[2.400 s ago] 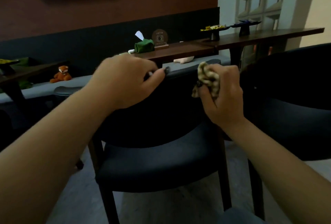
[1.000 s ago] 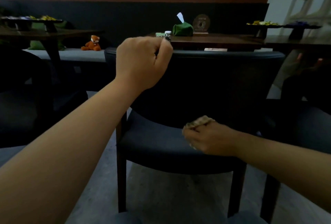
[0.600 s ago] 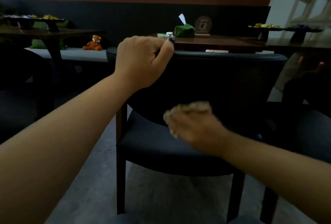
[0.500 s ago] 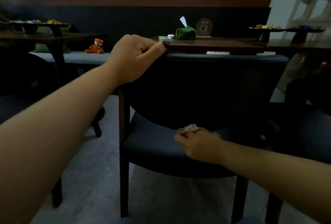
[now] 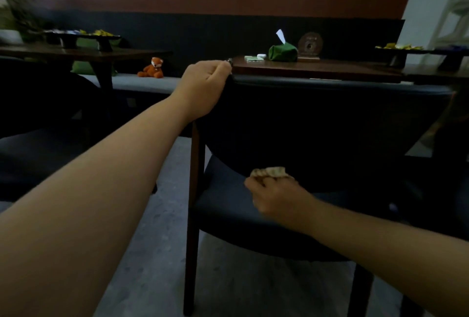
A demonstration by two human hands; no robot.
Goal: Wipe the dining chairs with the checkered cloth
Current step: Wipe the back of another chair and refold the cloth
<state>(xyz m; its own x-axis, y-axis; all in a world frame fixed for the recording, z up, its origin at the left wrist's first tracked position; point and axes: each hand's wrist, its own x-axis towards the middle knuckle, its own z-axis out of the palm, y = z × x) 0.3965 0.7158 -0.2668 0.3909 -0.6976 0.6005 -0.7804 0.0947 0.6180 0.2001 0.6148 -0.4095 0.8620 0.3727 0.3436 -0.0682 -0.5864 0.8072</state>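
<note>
Center frame, the left hand (image 5: 203, 88) has its grip clamped on the chair (image 5: 330, 118) back's top edge; lower right, the right hand (image 5: 276, 197) has its grip clamped on the checkered cloth (image 5: 269, 172), on the seat.

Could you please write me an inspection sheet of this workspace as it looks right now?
Surface: dark chair seat, under the right hand.
Job's things: checkered cloth, bunched on the seat below the chair back.
Clutter: green tissue pouch on the table; toy fox on the bench.
Hands: left hand grips the chair back's top corner; right hand holds the cloth.
Cables: nothing seen.
Surroundings: more dark chairs either side; dim room.
</note>
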